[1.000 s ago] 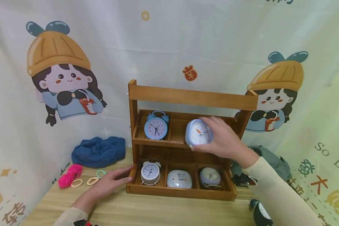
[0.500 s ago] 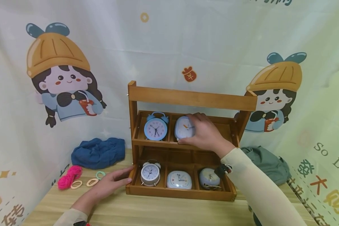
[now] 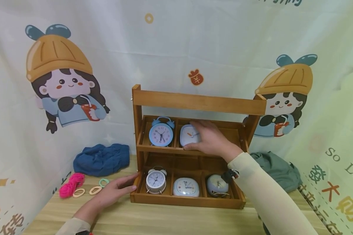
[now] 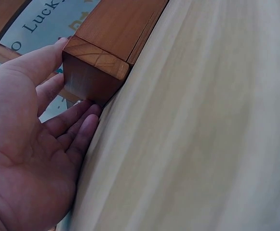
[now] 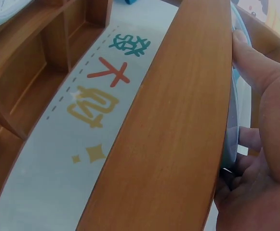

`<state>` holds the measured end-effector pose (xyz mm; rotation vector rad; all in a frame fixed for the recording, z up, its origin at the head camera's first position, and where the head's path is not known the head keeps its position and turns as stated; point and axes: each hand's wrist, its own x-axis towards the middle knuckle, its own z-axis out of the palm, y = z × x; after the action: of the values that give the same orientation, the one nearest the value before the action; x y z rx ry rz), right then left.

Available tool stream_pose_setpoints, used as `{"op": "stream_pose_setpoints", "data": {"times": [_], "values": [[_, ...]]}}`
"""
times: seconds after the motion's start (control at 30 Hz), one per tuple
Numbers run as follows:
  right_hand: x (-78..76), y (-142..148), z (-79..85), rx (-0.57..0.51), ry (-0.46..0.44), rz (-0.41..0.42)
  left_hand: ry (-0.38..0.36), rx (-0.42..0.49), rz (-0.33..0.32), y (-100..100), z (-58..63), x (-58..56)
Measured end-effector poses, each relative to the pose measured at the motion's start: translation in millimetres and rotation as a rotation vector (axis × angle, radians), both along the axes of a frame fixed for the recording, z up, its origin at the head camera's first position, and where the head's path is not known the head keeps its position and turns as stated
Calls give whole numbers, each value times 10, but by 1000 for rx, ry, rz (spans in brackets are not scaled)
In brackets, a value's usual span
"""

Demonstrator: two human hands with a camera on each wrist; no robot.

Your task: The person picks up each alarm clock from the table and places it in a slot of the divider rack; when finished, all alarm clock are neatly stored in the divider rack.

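My right hand (image 3: 211,138) holds a pale blue, rounded-square alarm clock (image 3: 187,135) by its right side, thumb low and fingers over the top. The clock sits in the upper tier of a brown wooden shelf (image 3: 200,100), beside a round blue twin-bell alarm clock (image 3: 161,133). In the right wrist view, the shelf's front board hides most of the held clock (image 5: 233,115). My left hand (image 3: 116,191) touches the left end of the lower tier; in the left wrist view its fingertips rest against the wooden side (image 4: 89,79).
The lower tier holds a white twin-bell clock (image 3: 156,180), an oval white clock (image 3: 186,187) and a round grey-purple clock (image 3: 217,186). Left lie blue cloth (image 3: 101,160), pink yarn (image 3: 72,185) and several hair ties (image 3: 95,190). Grey-green cloth (image 3: 276,169) lies right.
My right hand has carried the pale blue clock left and slightly down, from in front of the shelf into the upper compartment beside the blue clock. My left hand has stayed on the shelf's side.
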<state>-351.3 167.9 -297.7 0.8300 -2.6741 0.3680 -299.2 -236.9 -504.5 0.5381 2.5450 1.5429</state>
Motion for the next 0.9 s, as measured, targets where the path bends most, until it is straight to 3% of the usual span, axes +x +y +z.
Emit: {"op": "stream_pose_setpoints", "data": {"times": [0.2, 0.33, 0.67, 0.9], "values": [[39, 66, -74, -10, 48, 42, 14, 4, 2, -1, -41, -5], [155, 189, -146, -23, 58, 27, 20, 5, 1, 6, -61, -3], [719, 919, -401, -153, 96, -37, -6, -17, 8, 9, -26, -14], [1028, 1521, -707, -229, 252, -17, -19, -12, 14, -3, -31, -16]]}}
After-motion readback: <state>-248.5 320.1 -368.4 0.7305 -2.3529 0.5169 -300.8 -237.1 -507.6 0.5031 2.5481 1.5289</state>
